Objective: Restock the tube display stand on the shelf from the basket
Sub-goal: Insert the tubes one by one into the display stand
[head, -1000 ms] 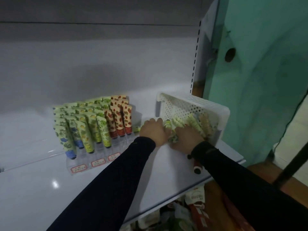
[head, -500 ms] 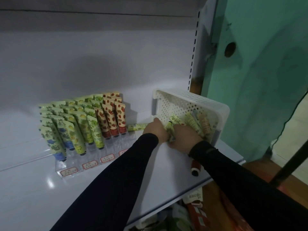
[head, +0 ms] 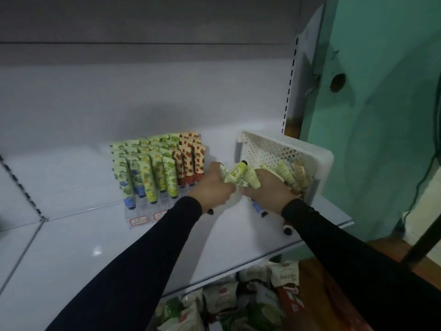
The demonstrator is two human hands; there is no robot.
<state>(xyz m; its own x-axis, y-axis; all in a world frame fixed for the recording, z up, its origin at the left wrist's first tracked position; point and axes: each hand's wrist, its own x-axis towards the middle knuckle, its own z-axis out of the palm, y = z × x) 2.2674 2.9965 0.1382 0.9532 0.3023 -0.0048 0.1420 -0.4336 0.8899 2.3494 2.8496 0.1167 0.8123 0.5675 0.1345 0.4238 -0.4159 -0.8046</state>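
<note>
Already the clear tiered acrylic display stand (head: 140, 219) on the white shelf (head: 71, 247) looks largely filled with green, yellow and red printed tubes (head: 157, 168). Just right of it, the left hand (head: 212, 187) and right hand (head: 269, 189) each grip a bunch of green-patterned tubes (head: 238, 175) at the tipped white perforated plastic basket (head: 286, 149). More tubes remain inside, so restocking seems unfinished.

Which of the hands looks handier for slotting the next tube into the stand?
Probably the left hand: it grips tubes and sits beside the display stand. The right hand is by the basket.
</note>
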